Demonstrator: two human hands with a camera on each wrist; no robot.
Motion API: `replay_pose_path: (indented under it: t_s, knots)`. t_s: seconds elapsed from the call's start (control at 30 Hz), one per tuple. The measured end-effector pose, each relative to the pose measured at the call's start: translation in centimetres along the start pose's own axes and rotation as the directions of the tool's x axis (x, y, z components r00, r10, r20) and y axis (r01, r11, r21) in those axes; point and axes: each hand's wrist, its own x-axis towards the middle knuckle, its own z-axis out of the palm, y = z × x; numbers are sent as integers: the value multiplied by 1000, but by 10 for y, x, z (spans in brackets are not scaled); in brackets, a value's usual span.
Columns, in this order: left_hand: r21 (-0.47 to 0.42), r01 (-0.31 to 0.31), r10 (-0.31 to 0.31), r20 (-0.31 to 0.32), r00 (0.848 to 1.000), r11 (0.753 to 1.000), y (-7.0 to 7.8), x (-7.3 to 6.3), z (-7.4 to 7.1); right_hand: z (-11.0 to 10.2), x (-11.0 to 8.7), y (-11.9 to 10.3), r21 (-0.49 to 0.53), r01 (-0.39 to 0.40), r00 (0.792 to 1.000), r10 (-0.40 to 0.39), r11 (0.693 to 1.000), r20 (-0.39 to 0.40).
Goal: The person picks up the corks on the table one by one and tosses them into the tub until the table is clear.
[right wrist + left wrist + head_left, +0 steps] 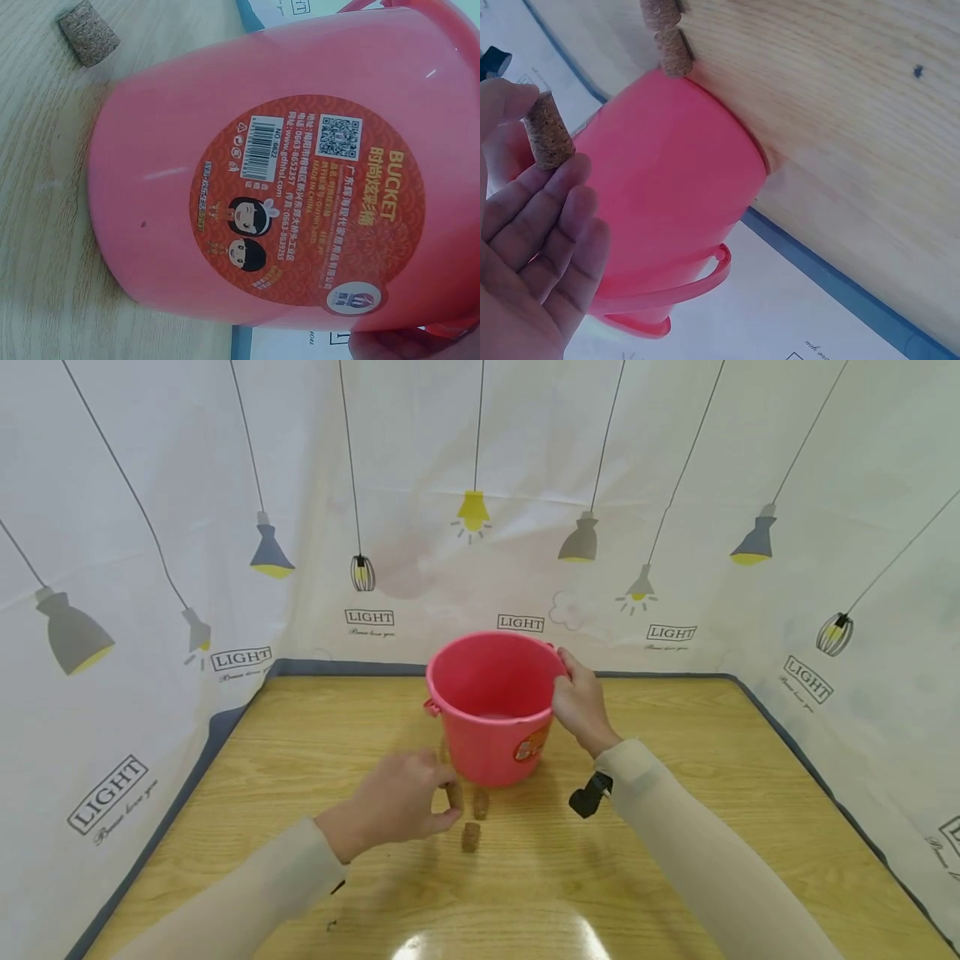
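A pink plastic bucket [487,747] stands upright on the table, with a round red label [307,202] on its side. My right hand [582,703] grips the bucket's rim on the right. In front of the bucket's left side, my left hand [393,797] pinches a cork [550,131] between thumb and fingertips, outside the bucket. Two more corks lie on the table: one [481,803] close to the bucket's base, the other [471,837] just nearer to me. The bucket's handle [667,292] hangs along its side in the left wrist view. Most of the bucket's floor is hidden.
The wooden table [315,718] is bordered by a white cloth [420,460] printed with hanging lamps, standing like walls at the back and both sides. A black device [590,795] is worn at my right wrist. Small dark marks [919,71] show on the tabletop.
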Motion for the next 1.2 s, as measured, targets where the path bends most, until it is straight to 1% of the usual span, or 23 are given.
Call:
replay_pose_path:
  t_s: [0.17,0.33,0.57,0.8,1.0,1.2]
  knots:
    - [29,-16,18,-76,997,999,-2,7,-5,0,0,0,2,-7,1000,7,1000,0]
    - [16,-15,17,-125,992,1000,-4,13,-9,0,0,0,4,1,1000,-1,1000,4]
    - [8,-23,24,-210,977,1000,-6,21,-19,1,1,0,19,-5,1000,4,1000,12]
    - [-29,-16,8,-245,969,999,-10,31,-27,0,1,1,19,3,1000,-3,1000,9]
    - [-24,-18,11,-292,956,1000,-12,37,-31,-1,1,1,13,1,1000,-1,1000,10]
    - [-7,-11,8,-329,944,1000,-15,42,-33,0,-1,1,13,3,1000,-3,1000,10]
